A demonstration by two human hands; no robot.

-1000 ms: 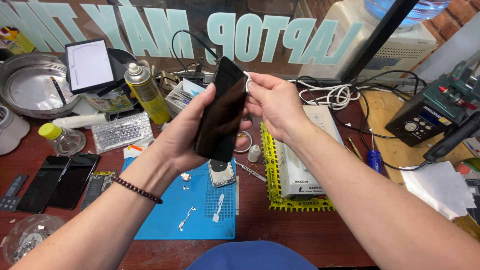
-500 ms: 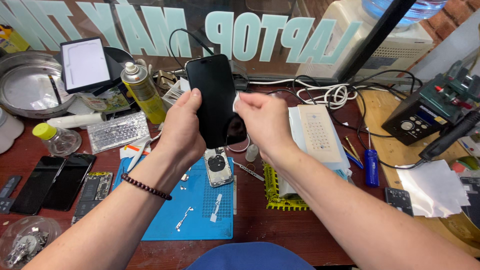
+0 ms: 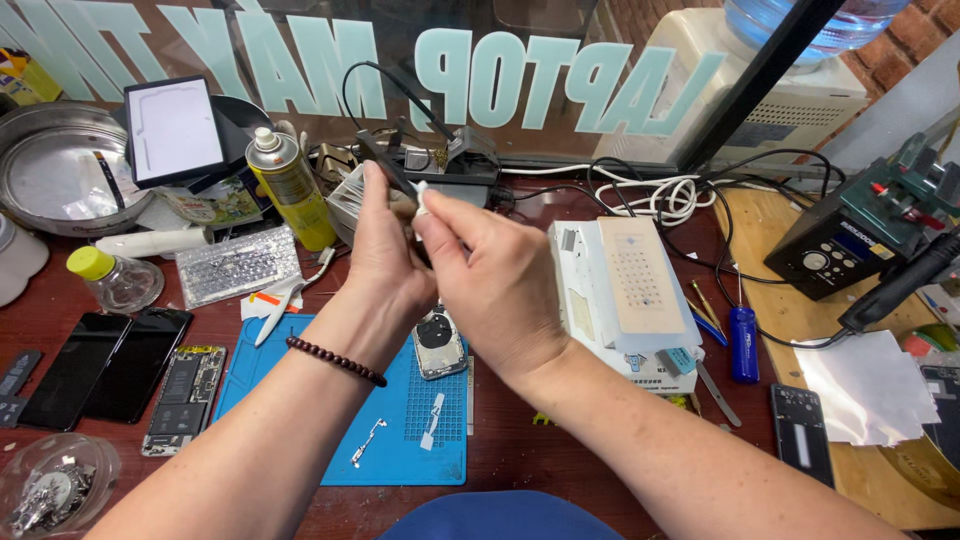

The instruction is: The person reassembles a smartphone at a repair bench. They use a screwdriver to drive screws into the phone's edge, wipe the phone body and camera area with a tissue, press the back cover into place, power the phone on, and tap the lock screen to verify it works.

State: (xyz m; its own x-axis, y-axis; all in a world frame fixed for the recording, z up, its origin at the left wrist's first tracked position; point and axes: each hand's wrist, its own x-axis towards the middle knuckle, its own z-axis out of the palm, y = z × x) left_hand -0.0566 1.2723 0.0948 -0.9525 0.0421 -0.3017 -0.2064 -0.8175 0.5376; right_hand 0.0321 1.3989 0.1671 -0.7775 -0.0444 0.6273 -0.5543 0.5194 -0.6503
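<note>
Glossy black glass screen panels (image 3: pixel 95 368) lie left of the matt blue rubber mat (image 3: pixel 400 425); beyond it, a shiny metal bowl (image 3: pixel 55 170) and a glossy yellow spray can (image 3: pixel 292 190).

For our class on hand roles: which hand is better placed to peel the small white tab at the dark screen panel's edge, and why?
The right hand, probably. Its fingertips already pinch the small white tab, while the left hand wraps the dark screen panel, held edge-on above the blue mat, so it serves better as support.
</note>
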